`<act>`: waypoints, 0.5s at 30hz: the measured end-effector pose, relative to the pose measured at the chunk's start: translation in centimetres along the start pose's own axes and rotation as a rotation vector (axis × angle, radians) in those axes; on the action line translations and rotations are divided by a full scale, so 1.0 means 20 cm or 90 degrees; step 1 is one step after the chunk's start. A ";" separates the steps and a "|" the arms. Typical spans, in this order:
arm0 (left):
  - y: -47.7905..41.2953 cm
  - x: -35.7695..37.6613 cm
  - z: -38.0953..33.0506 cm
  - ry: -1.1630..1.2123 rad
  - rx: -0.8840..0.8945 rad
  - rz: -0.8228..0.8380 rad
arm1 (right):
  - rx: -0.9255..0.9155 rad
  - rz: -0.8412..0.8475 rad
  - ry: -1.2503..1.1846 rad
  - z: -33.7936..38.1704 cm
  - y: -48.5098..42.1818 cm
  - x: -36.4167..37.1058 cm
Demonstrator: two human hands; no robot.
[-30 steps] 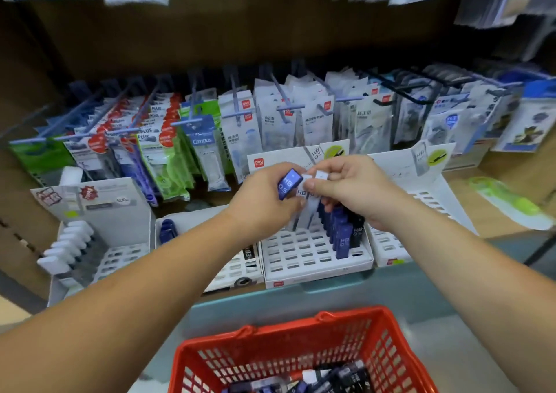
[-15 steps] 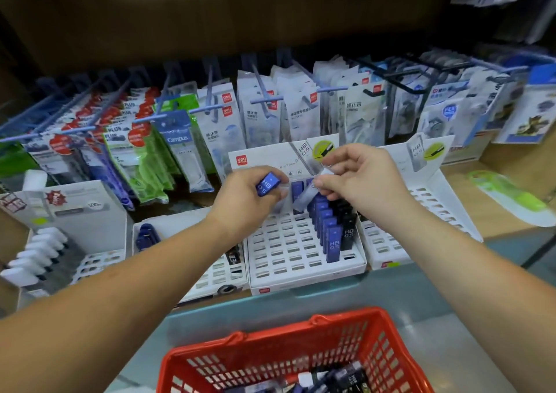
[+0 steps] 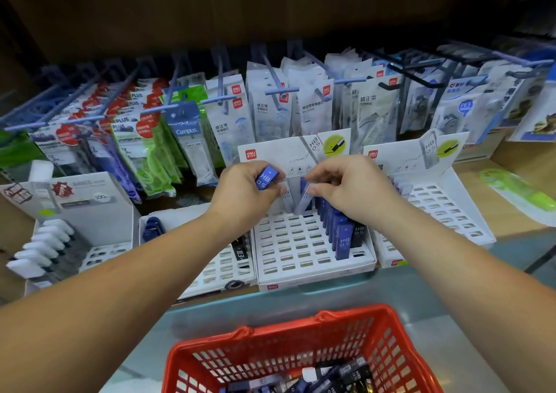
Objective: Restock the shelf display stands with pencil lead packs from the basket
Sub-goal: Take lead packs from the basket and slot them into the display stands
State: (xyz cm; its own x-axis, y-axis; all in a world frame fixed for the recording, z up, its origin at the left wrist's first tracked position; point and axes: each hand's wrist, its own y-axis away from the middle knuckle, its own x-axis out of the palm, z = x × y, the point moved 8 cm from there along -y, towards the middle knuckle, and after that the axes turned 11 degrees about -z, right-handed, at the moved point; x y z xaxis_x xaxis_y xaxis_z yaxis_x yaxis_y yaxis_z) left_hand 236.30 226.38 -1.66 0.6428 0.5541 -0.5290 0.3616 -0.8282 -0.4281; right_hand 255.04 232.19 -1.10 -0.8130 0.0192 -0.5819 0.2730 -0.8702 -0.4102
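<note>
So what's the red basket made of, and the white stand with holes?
The red mesh basket looks like moulded plastic: glossy, one-piece grid. The white slotted display stand seems matte cardboard, from its folded printed back panel; thin plastic is possible.

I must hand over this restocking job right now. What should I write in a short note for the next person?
Left hand: grips one blue HB 0.5 pack, held above the middle stand.
Right hand: pinches a pale pack, its lower end at the stand's back row.
Done: a row of blue packs stands in the middle stand's right side.
Left: most slots there and in the right stand are unfilled; more packs lie in the red basket.
</note>
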 end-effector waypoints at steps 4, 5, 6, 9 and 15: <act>-0.01 0.02 -0.05 -0.047 0.060 0.008 | -0.005 0.004 0.008 0.03 -0.01 0.03; -0.01 0.03 -0.08 -0.080 0.090 0.014 | -0.009 0.004 0.010 0.04 -0.01 0.03; -0.01 0.04 -0.10 -0.111 0.116 0.024 | -0.015 0.005 0.013 0.05 -0.01 0.04; -0.04 0.06 -0.13 -0.153 0.133 0.080 | -0.032 0.004 0.017 0.06 -0.02 0.06; -0.05 0.07 -0.11 -0.159 0.061 0.152 | -0.033 -0.002 0.034 0.06 -0.02 0.07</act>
State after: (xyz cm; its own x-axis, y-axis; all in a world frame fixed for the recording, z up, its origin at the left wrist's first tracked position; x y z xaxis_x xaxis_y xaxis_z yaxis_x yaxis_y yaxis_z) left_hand 238.27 227.91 -0.38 0.5118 0.3591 -0.7804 0.1483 -0.9317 -0.3315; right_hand 253.24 231.94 -0.89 -0.7851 0.0492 -0.6175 0.2986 -0.8433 -0.4468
